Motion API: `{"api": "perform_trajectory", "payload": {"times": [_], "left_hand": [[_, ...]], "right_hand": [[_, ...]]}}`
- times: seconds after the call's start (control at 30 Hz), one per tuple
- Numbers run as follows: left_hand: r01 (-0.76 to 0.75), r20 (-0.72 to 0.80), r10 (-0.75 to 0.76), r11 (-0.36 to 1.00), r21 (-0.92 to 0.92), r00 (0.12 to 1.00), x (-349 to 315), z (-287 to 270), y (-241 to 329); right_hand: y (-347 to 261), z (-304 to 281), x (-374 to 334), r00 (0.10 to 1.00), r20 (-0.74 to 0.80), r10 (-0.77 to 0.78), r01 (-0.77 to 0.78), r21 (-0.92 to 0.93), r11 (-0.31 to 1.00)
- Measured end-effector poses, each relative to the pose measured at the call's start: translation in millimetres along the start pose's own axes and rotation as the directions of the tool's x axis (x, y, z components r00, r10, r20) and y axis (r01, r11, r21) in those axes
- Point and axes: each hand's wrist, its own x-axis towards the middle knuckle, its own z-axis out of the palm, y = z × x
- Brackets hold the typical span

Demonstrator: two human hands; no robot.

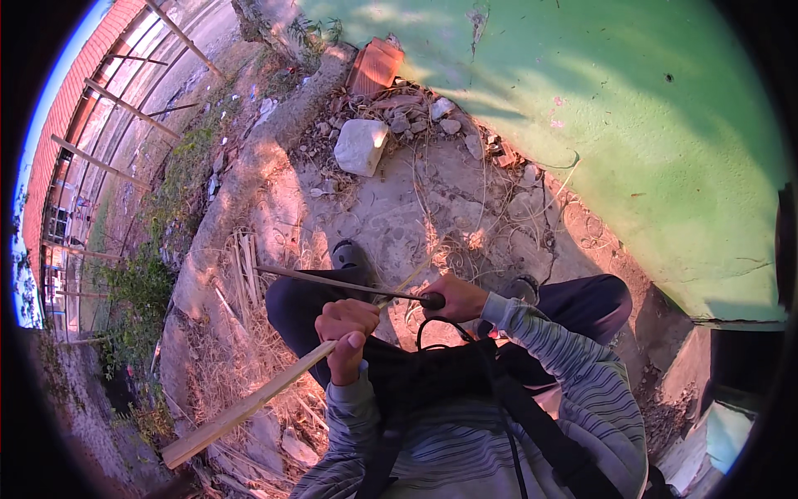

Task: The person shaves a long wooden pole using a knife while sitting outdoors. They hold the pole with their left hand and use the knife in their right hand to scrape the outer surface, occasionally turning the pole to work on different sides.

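My left hand [345,333] is closed around a pale wooden strip, perhaps split bamboo [245,409]. Its thick end reaches to the lower left, and a thinner part comes out past my fist toward the upper right. In my right hand [460,299] is the dark handle of a long knife [332,283], whose narrow blade points left above my knee. Blade and strip cross just right of my left fist; whether they touch I cannot tell. Both hands are above my lap, between my bent legs.
Several split strips [246,268] and many pale shavings [220,358] lie on the ground at left. A white stone block [361,147], rubble and a broken orange brick [376,66] sit ahead. A green wall [632,150] rises at right. Plants [137,291] grow beyond the left edge.
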Motion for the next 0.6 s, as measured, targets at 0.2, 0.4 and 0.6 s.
{"api": "perform_trajectory", "payload": {"times": [0.2, 0.4, 0.6], "left_hand": [[-0.015, -0.011, 0.015, 1.0, -0.002, 1.0, 2.6, -2.5, -1.2], [-0.07, 0.002, 0.07, 0.998, -0.001, 0.998, 1.4, -4.9, -4.7], [-0.058, 0.021, 0.058, 0.998, -0.023, 0.998, 4.0, -13.2, -4.9]], "right_hand": [[-17.6, 1.0, 1.4, 0.998, -0.041, -0.043, 0.042, -0.014, 0.999], [-15.1, 5.5, 4.3, 0.999, -0.047, 0.011, -0.009, 0.042, 0.999], [-10.9, 2.6, 6.7, 0.996, -0.087, 0.018, -0.019, -0.013, 1.0]]}}
